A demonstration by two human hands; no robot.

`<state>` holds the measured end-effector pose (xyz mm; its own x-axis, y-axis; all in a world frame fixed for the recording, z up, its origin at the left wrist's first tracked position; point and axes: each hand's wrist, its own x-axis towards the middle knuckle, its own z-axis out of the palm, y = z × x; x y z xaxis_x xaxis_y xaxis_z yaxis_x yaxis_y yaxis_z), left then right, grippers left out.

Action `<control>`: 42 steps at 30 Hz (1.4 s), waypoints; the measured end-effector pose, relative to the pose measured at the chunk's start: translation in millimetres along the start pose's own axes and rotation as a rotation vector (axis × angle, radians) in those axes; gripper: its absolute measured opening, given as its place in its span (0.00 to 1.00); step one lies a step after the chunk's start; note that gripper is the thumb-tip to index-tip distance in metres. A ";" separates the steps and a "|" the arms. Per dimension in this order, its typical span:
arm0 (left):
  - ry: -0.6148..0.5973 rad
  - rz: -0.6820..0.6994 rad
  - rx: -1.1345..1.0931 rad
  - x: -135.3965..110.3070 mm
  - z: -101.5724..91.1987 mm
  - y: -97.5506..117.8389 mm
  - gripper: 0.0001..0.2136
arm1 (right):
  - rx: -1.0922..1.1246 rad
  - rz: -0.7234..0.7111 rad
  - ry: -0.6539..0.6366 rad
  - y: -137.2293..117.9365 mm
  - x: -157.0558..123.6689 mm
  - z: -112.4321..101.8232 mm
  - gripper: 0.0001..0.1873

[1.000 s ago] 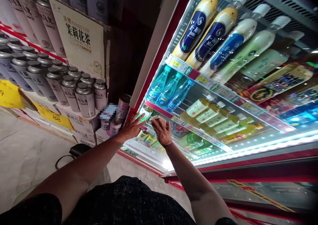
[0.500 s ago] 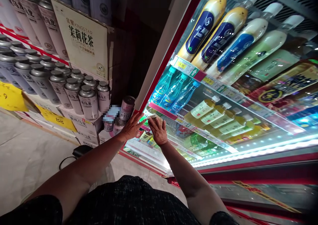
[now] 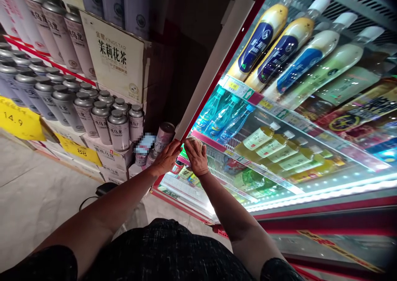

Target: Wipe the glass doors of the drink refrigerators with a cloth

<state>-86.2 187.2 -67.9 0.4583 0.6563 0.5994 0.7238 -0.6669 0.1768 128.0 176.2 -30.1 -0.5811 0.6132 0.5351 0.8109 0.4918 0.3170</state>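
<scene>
My right hand (image 3: 196, 158) presses a crumpled beige cloth (image 3: 192, 141) against the glass front of a lit drinks cooler (image 3: 279, 177), near its left red frame. Its fingers are curled over the cloth. My left hand (image 3: 167, 158) lies flat with fingers spread on the cooler's left edge, just below the white door post (image 3: 214, 66). Behind the glass stand blue water bottles (image 3: 221, 115), yellow tea bottles (image 3: 273, 146) and tall yellow and white bottles (image 3: 279, 37) on upper shelves.
Left of the cooler, grey metal tins (image 3: 93, 115) stand in rows on cartons with yellow price tags (image 3: 18, 122). Pink tins (image 3: 163, 136) stand close to my left hand. A carton with printed characters (image 3: 114, 62) sits above. A black object with a cord (image 3: 105, 188) lies on the tiled floor.
My right hand with the cloth has slid up and left along the glass toward the frame. My left hand stayed on the cooler's edge. The view shifted slightly.
</scene>
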 end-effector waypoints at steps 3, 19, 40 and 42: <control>-0.018 -0.001 -0.015 -4.5 -1.3 -0.5 0.27 | 0.048 -0.044 -0.097 -7.8 -8.3 4.2 0.33; -0.072 -0.091 -0.085 -15.3 7.8 -6.9 0.24 | 0.064 -0.003 -0.044 -22.1 22.8 15.8 0.30; 0.076 -0.144 -0.197 -26.5 14.0 5.0 0.26 | 0.081 -0.063 -0.141 -33.3 -12.8 32.6 0.30; 0.080 -0.127 -0.204 -26.0 14.2 4.9 0.30 | 0.074 -0.042 -0.127 -27.5 -13.1 27.7 0.31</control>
<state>-87.3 171.8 -93.7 0.3224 0.7146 0.6208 0.6504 -0.6438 0.4032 111.4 171.8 -67.5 -0.6222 0.6619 0.4180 0.7812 0.5602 0.2756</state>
